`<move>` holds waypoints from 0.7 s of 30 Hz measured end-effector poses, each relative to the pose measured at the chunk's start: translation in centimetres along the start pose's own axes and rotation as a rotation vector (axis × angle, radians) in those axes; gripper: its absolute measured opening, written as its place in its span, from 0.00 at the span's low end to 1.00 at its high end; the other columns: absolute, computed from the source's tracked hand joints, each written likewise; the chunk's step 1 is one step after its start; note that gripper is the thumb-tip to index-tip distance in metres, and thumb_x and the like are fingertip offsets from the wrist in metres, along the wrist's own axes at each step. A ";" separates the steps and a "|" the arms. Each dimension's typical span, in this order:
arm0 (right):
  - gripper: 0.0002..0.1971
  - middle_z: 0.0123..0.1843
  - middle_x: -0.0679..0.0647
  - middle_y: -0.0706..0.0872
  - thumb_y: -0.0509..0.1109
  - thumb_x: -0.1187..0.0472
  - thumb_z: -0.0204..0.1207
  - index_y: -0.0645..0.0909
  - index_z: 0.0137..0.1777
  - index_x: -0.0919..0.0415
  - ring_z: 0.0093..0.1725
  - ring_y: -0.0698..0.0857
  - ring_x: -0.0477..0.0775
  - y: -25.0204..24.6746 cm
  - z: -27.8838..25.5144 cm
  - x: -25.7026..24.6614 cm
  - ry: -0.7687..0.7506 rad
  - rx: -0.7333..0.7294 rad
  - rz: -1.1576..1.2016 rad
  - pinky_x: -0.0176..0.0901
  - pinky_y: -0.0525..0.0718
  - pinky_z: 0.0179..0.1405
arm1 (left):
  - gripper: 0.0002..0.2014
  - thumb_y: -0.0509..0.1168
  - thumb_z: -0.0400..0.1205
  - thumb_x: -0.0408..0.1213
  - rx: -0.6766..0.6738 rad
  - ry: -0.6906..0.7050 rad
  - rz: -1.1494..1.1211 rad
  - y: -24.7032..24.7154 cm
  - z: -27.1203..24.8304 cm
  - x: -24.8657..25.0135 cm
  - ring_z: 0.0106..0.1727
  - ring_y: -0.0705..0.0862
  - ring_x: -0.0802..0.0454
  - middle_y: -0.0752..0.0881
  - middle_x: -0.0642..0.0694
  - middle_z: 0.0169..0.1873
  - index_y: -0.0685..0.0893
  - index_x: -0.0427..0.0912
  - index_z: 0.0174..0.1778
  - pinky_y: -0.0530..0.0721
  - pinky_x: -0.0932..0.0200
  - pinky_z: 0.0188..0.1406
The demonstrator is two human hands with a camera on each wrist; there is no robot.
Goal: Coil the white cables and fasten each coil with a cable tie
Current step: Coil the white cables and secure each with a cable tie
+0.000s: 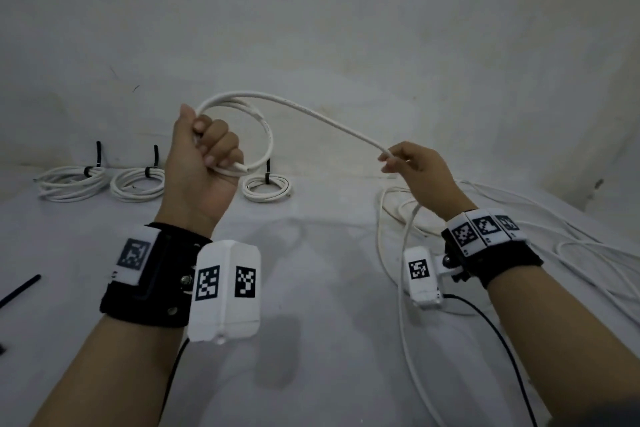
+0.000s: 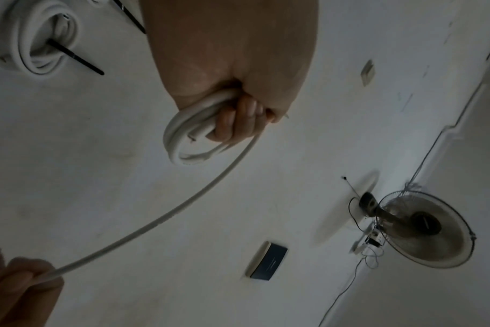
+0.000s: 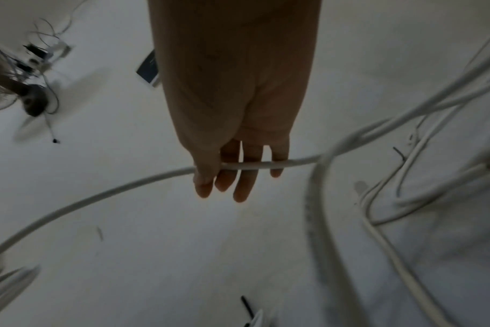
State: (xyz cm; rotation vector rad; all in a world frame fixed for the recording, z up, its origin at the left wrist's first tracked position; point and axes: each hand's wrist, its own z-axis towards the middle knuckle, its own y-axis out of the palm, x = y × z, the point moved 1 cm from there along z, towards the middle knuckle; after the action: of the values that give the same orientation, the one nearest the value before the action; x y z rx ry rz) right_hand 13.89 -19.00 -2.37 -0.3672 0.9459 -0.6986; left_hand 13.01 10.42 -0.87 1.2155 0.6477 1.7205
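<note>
The left hand [image 1: 204, 156] has its grip curled tight round a few loops of thin white round cable [image 1: 311, 114], and the right hand's [image 1: 419, 170] loose finger-and-thumb grip should feed slack from beyond it toward that fist, matching loop size

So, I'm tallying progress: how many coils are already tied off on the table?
3, in a row along the wall: far-left coil, middle coil, and right coil beyond the left hand. That hand might hide another.

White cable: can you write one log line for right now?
left hand: grips coil | right hand: pinches white cable | tied coils: three on table
</note>
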 end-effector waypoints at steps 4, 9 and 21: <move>0.11 0.38 0.54 0.84 0.60 0.71 0.80 0.72 0.53 0.54 0.33 0.83 0.47 -0.8 0.1 -0.7 -0.155 0.047 -0.071 0.30 0.79 0.35 | 0.27 0.47 0.88 0.49 0.044 0.041 -0.011 -0.2 0.0 -0.2 0.13 0.62 0.59 0.63 0.54 0.15 0.72 0.47 0.22 0.62 0.70 0.15; 0.09 0.47 0.58 0.81 0.61 0.70 0.79 0.79 0.54 0.60 0.35 0.83 0.64 0.8 -1.5 -2.0 -0.491 -0.194 -0.606 0.55 0.82 0.30 | 0.22 0.46 0.89 0.48 0.091 0.082 0.010 -0.2 0.0 -0.2 0.14 0.61 0.60 0.64 0.54 0.15 0.68 0.47 0.28 0.62 0.69 0.16; 0.13 0.38 0.56 0.83 0.66 0.77 0.72 0.86 0.45 0.60 0.29 0.74 0.55 3.2 -4.9 -8.4 -0.959 0.016 -0.578 0.41 0.65 0.25 | 0.20 0.45 0.90 0.46 0.061 -0.006 0.396 1.2 -0.7 -3.7 0.16 0.63 0.59 0.65 0.54 0.16 0.64 0.45 0.32 0.67 0.67 0.18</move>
State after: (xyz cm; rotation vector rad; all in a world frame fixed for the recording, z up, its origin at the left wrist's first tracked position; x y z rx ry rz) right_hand 7.74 -10.86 -1.78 -0.8788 -0.0967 -0.9131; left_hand 12.28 6.66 -1.82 1.4647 0.4795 2.0306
